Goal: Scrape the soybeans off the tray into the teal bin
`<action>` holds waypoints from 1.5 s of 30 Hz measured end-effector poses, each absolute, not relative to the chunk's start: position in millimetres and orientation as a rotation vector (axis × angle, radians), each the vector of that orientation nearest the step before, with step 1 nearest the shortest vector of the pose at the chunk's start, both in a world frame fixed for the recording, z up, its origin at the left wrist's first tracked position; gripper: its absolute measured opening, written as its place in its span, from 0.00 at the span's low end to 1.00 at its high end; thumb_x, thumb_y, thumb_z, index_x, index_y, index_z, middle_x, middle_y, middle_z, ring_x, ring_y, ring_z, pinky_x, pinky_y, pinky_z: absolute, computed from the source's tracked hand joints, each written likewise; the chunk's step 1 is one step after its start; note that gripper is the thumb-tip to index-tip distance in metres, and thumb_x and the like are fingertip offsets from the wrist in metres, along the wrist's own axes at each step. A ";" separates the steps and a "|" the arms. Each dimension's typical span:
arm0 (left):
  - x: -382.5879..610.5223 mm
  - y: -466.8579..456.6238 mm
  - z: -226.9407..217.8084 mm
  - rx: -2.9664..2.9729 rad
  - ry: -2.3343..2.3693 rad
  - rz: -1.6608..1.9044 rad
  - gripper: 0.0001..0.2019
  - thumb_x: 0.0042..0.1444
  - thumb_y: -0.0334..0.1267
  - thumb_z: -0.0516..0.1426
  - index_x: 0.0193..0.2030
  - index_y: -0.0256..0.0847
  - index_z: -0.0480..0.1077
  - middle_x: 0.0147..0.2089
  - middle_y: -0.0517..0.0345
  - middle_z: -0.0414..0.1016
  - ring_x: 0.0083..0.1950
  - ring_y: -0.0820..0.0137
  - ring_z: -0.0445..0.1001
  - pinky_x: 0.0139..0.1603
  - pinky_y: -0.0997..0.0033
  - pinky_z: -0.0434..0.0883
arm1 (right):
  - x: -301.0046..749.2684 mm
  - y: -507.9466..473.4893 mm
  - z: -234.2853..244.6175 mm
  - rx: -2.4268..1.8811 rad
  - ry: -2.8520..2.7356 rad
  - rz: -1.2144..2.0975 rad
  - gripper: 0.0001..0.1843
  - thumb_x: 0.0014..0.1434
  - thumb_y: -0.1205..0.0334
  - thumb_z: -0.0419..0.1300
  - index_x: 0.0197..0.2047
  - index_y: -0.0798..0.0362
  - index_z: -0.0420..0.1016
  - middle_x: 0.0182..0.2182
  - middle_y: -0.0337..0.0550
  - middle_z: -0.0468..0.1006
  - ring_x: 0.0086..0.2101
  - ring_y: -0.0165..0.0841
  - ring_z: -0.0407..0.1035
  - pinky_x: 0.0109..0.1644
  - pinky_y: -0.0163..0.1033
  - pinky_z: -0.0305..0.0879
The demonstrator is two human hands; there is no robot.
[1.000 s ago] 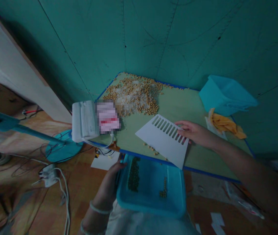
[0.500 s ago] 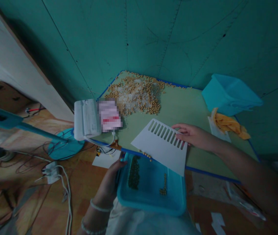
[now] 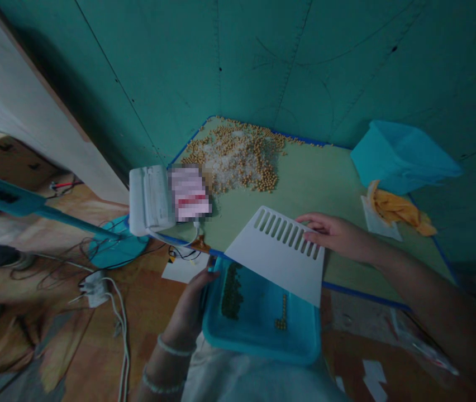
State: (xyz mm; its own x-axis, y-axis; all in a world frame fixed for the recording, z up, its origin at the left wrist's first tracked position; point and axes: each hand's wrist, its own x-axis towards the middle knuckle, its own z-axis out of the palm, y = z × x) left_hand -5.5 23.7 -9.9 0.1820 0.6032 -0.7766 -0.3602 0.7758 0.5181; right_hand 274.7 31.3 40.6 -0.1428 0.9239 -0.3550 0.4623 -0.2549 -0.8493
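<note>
Left hand [image 3: 190,307] clasping blue tray [image 3: 258,321], right hand [image 3: 325,231] pinching slotted white sheet [image 3: 274,259]
The left's fingers are hidden behind the tray, just right of it; the sheet, left of the outstretched right hand, covers the tray's far corner.

Two pale bracelets on the left hand [image 3: 191,300] side: a thin bracelet [image 3: 174,349] closer to the hand, then a chunkier beaded bracelet [image 3: 160,387] further up. Right hand [image 3: 325,231] and its forearm are just bare. Also some creased off-white garment [image 3: 229,369], kinda bluish, can't tell if it's trousers or an apron tbh.
</note>
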 end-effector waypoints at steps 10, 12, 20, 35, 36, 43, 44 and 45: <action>-3.2 23.0 -13.1 0.339 1.195 0.707 0.17 0.40 0.32 0.57 0.42 0.36 0.71 0.35 0.56 0.79 0.45 0.56 0.72 0.44 0.62 0.68 | 278.5 31.0 35.7 -1.711 -1.582 1.375 0.17 0.52 0.58 0.53 0.46 0.50 0.62 0.34 0.41 0.73 0.31 0.31 0.68 0.32 0.36 0.64; -2.2 24.0 -12.2 0.359 1.171 0.682 0.18 0.42 0.33 0.57 0.43 0.36 0.70 0.35 0.56 0.80 0.44 0.57 0.73 0.45 0.63 0.68 | 278.6 30.7 35.0 -1.707 -1.583 1.370 0.17 0.52 0.58 0.54 0.45 0.51 0.62 0.34 0.41 0.72 0.31 0.30 0.68 0.32 0.36 0.64; -4.7 23.6 -14.1 0.472 1.067 0.602 0.12 0.45 0.31 0.56 0.39 0.38 0.72 0.35 0.55 0.80 0.42 0.61 0.74 0.40 0.68 0.70 | 277.1 29.2 36.1 -1.688 -1.560 1.370 0.16 0.52 0.59 0.54 0.45 0.51 0.61 0.33 0.40 0.72 0.31 0.29 0.68 0.33 0.35 0.63; -14.1 23.1 -22.4 0.438 1.017 0.620 0.12 0.49 0.32 0.54 0.42 0.38 0.69 0.32 0.56 0.80 0.39 0.62 0.76 0.39 0.66 0.72 | 276.2 29.9 37.0 -1.698 -1.535 1.366 0.15 0.51 0.59 0.54 0.43 0.51 0.62 0.32 0.39 0.72 0.30 0.28 0.67 0.32 0.34 0.63; -15.5 22.8 -23.3 0.434 1.021 0.620 0.11 0.49 0.32 0.54 0.41 0.38 0.70 0.32 0.56 0.80 0.39 0.62 0.76 0.39 0.65 0.72 | 276.4 30.0 36.7 -1.694 -1.534 1.373 0.15 0.51 0.59 0.54 0.43 0.51 0.62 0.32 0.39 0.72 0.30 0.28 0.67 0.32 0.34 0.63; -15.0 22.4 -24.8 0.422 1.055 0.620 0.12 0.48 0.32 0.54 0.42 0.37 0.69 0.32 0.54 0.80 0.39 0.61 0.76 0.38 0.66 0.72 | 277.3 29.7 35.6 -1.693 -1.548 1.364 0.16 0.51 0.58 0.54 0.44 0.51 0.62 0.33 0.39 0.72 0.31 0.29 0.68 0.31 0.34 0.63; -14.0 22.8 -24.3 0.419 1.055 0.619 0.12 0.48 0.32 0.54 0.42 0.37 0.69 0.32 0.54 0.80 0.38 0.61 0.76 0.38 0.66 0.72 | 277.2 29.5 35.8 -1.696 -1.548 1.358 0.16 0.51 0.58 0.54 0.44 0.51 0.62 0.33 0.40 0.72 0.31 0.29 0.68 0.32 0.34 0.64; -13.2 23.2 -23.8 0.418 1.050 0.619 0.12 0.48 0.32 0.54 0.42 0.37 0.69 0.32 0.55 0.80 0.38 0.62 0.76 0.38 0.67 0.72 | 277.1 29.4 36.0 -1.702 -1.549 1.350 0.16 0.51 0.58 0.54 0.43 0.51 0.62 0.33 0.40 0.72 0.31 0.29 0.68 0.32 0.34 0.64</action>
